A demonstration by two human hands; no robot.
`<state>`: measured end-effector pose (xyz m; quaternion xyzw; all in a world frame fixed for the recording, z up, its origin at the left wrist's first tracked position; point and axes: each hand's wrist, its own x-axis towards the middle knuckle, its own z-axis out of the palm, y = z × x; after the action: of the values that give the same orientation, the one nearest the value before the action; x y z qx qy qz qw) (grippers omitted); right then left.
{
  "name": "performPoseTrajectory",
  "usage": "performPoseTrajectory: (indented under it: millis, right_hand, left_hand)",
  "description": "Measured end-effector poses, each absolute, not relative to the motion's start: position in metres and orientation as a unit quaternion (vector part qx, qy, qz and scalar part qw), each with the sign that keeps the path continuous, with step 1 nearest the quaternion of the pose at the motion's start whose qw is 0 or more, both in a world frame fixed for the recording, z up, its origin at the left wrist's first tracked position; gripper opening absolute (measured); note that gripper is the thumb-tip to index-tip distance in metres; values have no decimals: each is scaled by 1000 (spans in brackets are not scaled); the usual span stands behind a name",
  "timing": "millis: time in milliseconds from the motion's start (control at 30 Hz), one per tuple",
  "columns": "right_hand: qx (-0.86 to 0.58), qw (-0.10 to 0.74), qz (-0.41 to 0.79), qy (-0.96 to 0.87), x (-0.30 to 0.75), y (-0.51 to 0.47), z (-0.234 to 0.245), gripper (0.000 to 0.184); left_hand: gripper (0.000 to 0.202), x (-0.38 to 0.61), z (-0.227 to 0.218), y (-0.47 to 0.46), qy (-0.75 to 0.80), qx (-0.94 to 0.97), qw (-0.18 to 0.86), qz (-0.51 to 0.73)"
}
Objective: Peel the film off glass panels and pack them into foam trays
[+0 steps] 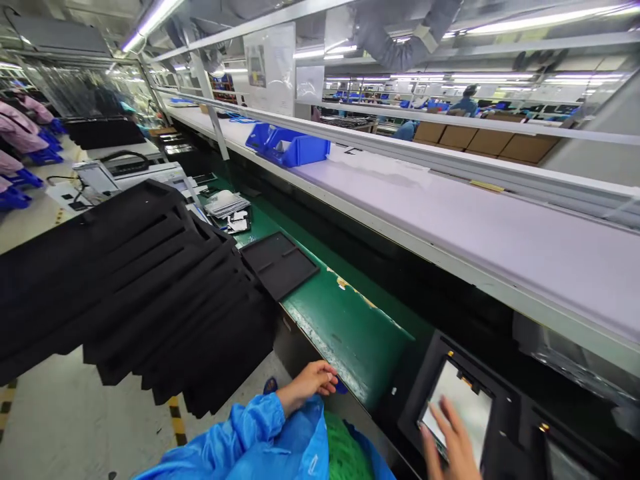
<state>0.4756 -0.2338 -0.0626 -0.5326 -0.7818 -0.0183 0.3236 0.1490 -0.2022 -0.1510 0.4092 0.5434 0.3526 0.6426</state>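
Note:
My right hand (453,440) is over a flat rectangular panel with a pale, shiny face (463,393). Its fingers are spread and slightly blurred; whether they touch the panel I cannot tell. The panel lies in a recess of a black foam tray (510,427) at the lower right. Small gold-coloured tabs show at the panel's top edge, and part of another panel (565,463) shows in the neighbouring recess. My left hand (310,383), in a blue sleeve, hovers by the green bench's front edge. Its fingers are loosely curled together, with nothing visible in them.
A tall stack of black foam trays (150,287) leans at the left. Another black tray (280,265) lies on the green bench (345,327). Beyond runs a raised white shelf (450,220) with blue bins (295,147). Thin sheets (227,203) lie farther along the bench.

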Motion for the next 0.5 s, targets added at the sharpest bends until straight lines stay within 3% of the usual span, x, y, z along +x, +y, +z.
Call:
performPoseTrajectory:
  millis: [100,300,500]
  right_hand:
    - [-472,326,24,-818,399,-230,-91,36]
    - [-397,281,128,-864,313,-213,-135,33]
    - [-452,266,138,-840,276,-205,-154,33]
  left_hand:
    - [25,94,-155,-172,604,477,553,320]
    - [41,-29,-172,-88,741,529,333,245]
    - [44,-82,-191,-27,773,558,250,169]
